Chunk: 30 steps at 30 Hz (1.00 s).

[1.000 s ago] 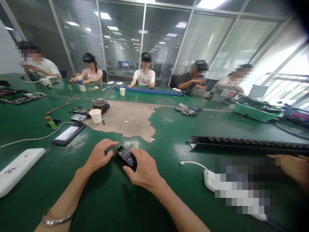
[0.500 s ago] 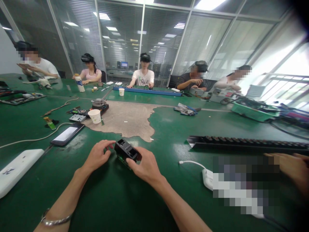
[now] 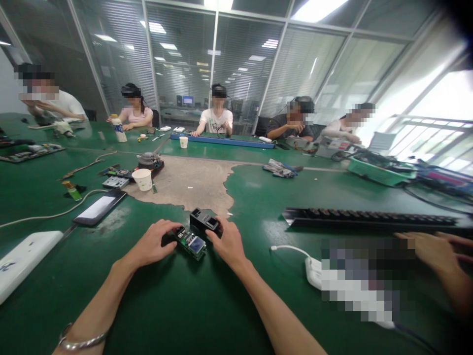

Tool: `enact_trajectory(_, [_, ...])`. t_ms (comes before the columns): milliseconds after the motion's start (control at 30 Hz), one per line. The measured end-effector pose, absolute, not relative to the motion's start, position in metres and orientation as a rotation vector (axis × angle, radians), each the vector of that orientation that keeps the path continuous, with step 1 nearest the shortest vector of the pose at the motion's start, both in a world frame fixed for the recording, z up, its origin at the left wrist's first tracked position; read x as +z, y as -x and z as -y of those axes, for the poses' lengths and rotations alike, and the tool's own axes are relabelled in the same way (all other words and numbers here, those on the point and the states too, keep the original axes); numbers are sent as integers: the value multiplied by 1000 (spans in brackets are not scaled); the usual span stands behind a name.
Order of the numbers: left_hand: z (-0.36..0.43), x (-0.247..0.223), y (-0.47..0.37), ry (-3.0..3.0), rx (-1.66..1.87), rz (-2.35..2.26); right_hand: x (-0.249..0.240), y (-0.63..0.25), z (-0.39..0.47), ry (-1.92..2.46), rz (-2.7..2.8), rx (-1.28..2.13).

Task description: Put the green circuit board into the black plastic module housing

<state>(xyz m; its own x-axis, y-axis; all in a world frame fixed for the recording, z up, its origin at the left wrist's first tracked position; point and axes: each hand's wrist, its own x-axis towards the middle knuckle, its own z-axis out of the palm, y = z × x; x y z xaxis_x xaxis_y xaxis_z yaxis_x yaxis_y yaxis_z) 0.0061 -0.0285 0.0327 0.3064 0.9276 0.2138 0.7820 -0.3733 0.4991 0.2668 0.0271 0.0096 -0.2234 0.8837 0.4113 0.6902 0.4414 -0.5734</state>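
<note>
A small green circuit board (image 3: 190,244) with a bluish display square lies in front of me on the green table. At its left end, my left hand (image 3: 157,241) pinches it between thumb and fingers. My right hand (image 3: 229,240) grips a black plastic housing (image 3: 204,222) with cut-out openings in its top. Housing and board are apart, the housing just behind and to the right of the board. The right fingertips are hidden behind the housing.
To the left are a phone (image 3: 99,208), a white power bank (image 3: 27,261) and a paper cup (image 3: 142,179). On the right lie a long black strip (image 3: 369,217) and a white power strip (image 3: 314,273), near another person's hand (image 3: 436,254). Gloves (image 3: 280,168) lie farther back.
The black housing has come off the circuit board and moved back and right in my right hand. My left hand has closed on the board, which is now uncovered.
</note>
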Motion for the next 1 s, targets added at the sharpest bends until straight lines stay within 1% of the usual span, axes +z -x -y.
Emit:
enact_trajectory(267, [25,25,-3,-2302,692,-1569,8,-267,-25,1289,2070,254])
enact_trajectory(500, [25,27,-4,-2294,683,-1580,23,-264,-21,1240,1909,407])
enact_trajectory(667, [25,21,-1,-2249,748,-1615,48,-256,0,1045,1801,519])
enact_trajectory(867, [22,11,4,-2221,823,-1672,54,-249,21,947,1985,386])
enact_trajectory(1000, [23,15,4,-2205,829,-1659,50,-248,24,978,2066,351])
